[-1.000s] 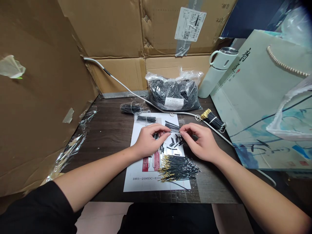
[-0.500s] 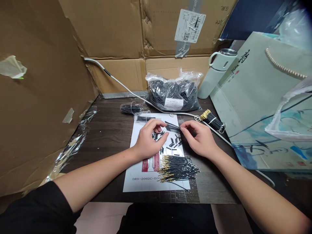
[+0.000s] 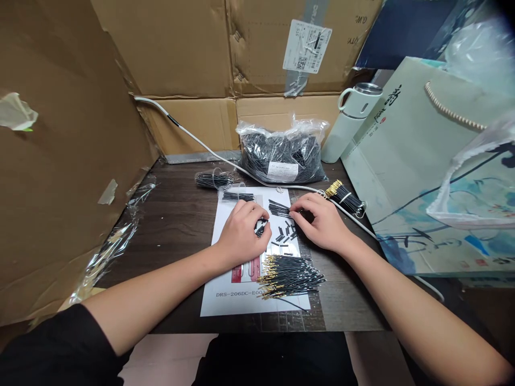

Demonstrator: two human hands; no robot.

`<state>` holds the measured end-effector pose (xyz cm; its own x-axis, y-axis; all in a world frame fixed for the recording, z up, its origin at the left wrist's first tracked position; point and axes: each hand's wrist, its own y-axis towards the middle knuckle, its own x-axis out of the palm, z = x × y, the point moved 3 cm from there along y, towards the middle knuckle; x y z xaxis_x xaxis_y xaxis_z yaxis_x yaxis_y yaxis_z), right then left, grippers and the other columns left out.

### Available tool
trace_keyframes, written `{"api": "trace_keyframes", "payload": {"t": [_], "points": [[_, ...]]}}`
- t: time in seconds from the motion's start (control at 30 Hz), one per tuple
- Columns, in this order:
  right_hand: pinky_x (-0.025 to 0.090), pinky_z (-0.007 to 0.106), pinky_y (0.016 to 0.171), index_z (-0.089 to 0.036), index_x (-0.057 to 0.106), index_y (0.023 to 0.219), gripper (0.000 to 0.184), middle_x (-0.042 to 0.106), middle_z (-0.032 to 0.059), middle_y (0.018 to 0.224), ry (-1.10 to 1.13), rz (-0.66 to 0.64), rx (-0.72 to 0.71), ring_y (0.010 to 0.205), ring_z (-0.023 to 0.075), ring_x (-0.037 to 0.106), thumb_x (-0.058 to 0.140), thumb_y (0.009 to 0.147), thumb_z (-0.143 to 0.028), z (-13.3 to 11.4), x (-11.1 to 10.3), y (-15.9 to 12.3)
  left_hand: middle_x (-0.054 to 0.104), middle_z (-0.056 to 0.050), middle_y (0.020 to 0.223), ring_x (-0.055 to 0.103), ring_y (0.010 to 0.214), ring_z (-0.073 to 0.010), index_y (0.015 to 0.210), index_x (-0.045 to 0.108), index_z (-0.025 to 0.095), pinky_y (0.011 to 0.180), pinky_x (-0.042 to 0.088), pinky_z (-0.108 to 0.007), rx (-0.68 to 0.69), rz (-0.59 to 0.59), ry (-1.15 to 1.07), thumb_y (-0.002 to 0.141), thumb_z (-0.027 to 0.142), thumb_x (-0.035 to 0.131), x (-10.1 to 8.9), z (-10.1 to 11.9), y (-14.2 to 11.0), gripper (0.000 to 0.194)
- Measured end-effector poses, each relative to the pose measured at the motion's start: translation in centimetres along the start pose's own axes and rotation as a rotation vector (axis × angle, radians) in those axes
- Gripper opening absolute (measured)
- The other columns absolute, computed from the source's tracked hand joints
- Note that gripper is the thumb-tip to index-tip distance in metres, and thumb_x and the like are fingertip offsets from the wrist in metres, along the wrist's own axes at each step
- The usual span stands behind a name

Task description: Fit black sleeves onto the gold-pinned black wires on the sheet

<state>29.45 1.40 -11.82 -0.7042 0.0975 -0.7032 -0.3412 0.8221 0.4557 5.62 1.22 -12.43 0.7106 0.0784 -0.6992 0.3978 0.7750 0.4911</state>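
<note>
Both forearms reach in over the near edge of the bench, probably so that the hands meet near its middle, above the printed sheet. The right hand has thumb and forefinger brought together at the right ends of the loose black wires, which lie by the sheet's far right corner; whether it pinches one or merely touches them, I cannot tell. Their ends point towards that hand, a handy way to lay them for fingertip picking.

The left hand is curled over the sheet's left half, its fingertips around some short black tubes (anything actually caught there is too small to make out). More short tubes lie scattered along the sheet's right edge, within easy reach of either hand.

Nearer the person, a pile of gold-tipped wires straddles the sheet's right edge, gold ends mostly facing left, presumably to keep them sorted by end. A banded bundle lies towards the bench's right edge, its strap apparently there to stop it spreading. Against the back edge, the clear bag seems parked out of the hands' way.
</note>
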Motion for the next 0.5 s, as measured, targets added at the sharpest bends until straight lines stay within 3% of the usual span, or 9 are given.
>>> {"api": "trace_keyframes", "payload": {"t": [0.17, 0.3, 0.5], "points": [[0.048, 0.032, 0.079, -0.019, 0.073, 0.093, 0.008, 0.069, 0.0030, 0.092, 0.177, -0.352, -0.003, 0.084, 0.0178, 0.062, 0.071, 0.101, -0.018, -2.5, -2.0, -0.4, 0.073, -0.008, 0.102, 0.062, 0.102, -0.0269, 0.099, 0.072, 0.019, 0.094, 0.056, -0.044, -0.028, -0.024, 0.044, 0.092, 0.014, 0.072, 0.2, -0.3, -0.1, 0.008], [0.040, 0.030, 0.070, -0.019, 0.069, 0.084, 0.012, 0.061, -0.0018, 0.077, 0.238, -0.585, 0.003, 0.071, 0.0138, 0.053, 0.073, 0.095, -0.014, -3.9, -1.9, -1.0, 0.072, -0.006, 0.099, 0.063, 0.100, -0.0252, 0.096, 0.072, 0.019, 0.092, 0.056, -0.043, -0.013, -0.017, 0.007, 0.093, 0.013, 0.071, 0.2, -0.4, -0.1, 0.007], [0.037, 0.030, 0.070, -0.019, 0.069, 0.086, 0.013, 0.060, -0.0020, 0.077, 0.164, -0.732, 0.036, 0.072, 0.0139, 0.053, 0.077, 0.095, -0.022, -4.4, -1.3, -1.4, 0.074, -0.006, 0.102, 0.067, 0.102, -0.0247, 0.098, 0.075, 0.019, 0.094, 0.058, -0.043, -0.024, -0.003, -0.036, 0.094, 0.014, 0.074, 0.2, -0.7, 0.0, 0.007]]}}
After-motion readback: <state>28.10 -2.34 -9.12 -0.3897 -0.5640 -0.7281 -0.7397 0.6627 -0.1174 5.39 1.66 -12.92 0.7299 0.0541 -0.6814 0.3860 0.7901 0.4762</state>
